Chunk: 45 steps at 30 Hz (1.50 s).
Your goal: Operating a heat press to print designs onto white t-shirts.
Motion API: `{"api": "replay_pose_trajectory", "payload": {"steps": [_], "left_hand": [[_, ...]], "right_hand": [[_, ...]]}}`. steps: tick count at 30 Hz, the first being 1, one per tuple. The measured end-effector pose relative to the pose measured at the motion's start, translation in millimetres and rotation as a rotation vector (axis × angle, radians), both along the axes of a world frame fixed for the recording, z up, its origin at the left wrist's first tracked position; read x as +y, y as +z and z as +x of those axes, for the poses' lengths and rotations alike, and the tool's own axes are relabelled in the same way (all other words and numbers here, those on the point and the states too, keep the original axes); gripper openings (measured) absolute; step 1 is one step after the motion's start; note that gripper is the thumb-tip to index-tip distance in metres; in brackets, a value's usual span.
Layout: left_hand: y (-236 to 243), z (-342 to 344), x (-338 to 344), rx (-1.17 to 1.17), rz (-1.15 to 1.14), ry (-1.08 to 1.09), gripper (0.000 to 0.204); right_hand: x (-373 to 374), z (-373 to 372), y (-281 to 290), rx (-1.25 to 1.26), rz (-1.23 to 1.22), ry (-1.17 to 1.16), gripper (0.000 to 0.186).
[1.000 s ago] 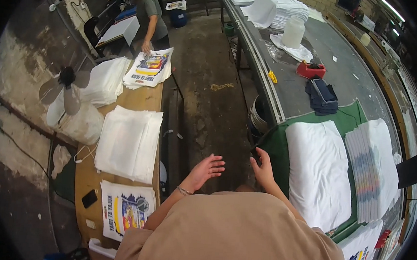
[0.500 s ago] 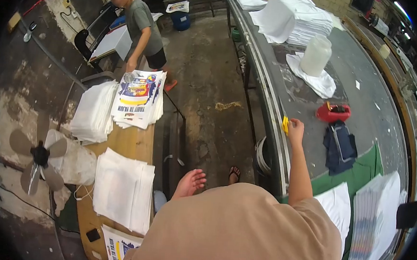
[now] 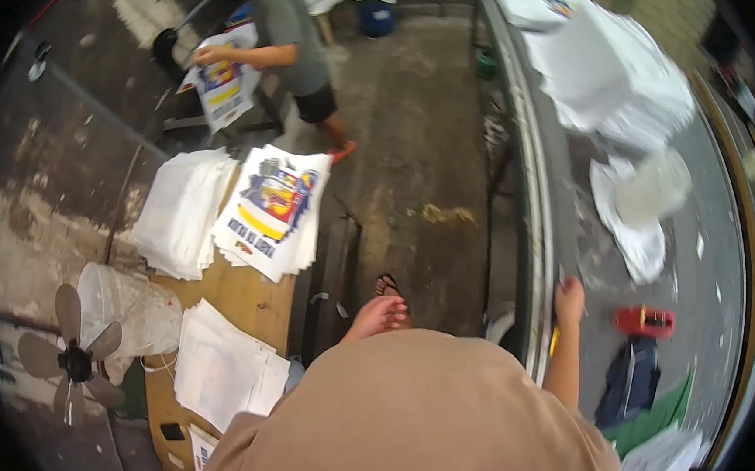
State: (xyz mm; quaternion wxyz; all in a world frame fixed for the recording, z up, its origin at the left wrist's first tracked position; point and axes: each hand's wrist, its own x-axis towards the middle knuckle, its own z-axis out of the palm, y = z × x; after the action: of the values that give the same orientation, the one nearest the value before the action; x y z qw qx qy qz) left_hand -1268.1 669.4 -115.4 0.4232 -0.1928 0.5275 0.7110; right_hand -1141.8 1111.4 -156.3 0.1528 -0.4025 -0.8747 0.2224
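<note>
My left hand (image 3: 378,316) hangs over the aisle in front of my body, fingers loosely curved and nothing visible in it. My right hand (image 3: 570,301) is at the near edge of the long grey table (image 3: 597,290), with its fingers drawn together. A small thin tip shows by those fingers, too blurred to name. Beside my right wrist, a yellow object (image 3: 555,341) lies along the table's edge, partly covered by the forearm. Farther right on the table are a red object (image 3: 645,322) and a folded dark blue cloth (image 3: 630,383).
A person (image 3: 291,37) across the aisle holds a printed white sheet (image 3: 223,85). On the wooden table (image 3: 259,302) at left are printed sheets (image 3: 273,206), white stacks (image 3: 182,209) and a phone (image 3: 172,432). A fan (image 3: 76,361) stands beside it. White cloth (image 3: 642,79) and a jar (image 3: 652,186) occupy the grey table.
My view has shifted. My right hand has moved forward along the table edge, away from the yellow object. My left fingers are more curled. The person has lifted a printed sheet and turned.
</note>
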Motion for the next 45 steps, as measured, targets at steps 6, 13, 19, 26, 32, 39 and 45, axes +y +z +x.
{"api": "replay_pose_trajectory", "payload": {"steps": [6,13,19,26,32,39,45], "left_hand": [[-13.0,-131.3,31.1,0.009,0.103,-0.092,0.025],[38.2,-260.8,44.1,0.314,0.196,-0.497,0.035],[67.3,-312.1,65.1,0.581,0.403,-0.633,0.051],[44.9,-379.9,62.3,0.638,0.288,-0.363,0.034],[53.4,-462.3,96.6,0.493,0.301,0.062,0.031],[90.6,-575.7,159.7,0.884,0.07,0.295,0.03],[104.0,-619.9,187.2,1.148,-0.13,0.319,0.023]], "right_hand": [[29.9,-25.1,-9.4,-0.048,0.024,-0.178,0.015],[-25.4,-217.7,97.8,0.559,-0.47,0.209,0.022],[-192.6,-401.2,156.7,0.488,-1.073,0.569,0.018],[-227.9,-517.4,140.9,0.198,-1.264,0.88,0.027],[-177.3,-628.7,155.6,0.046,-0.623,1.305,0.025],[-100.2,-733.1,174.8,0.116,-0.794,1.316,0.02],[-53.9,-780.7,156.3,0.334,-0.649,1.443,0.015]]}}
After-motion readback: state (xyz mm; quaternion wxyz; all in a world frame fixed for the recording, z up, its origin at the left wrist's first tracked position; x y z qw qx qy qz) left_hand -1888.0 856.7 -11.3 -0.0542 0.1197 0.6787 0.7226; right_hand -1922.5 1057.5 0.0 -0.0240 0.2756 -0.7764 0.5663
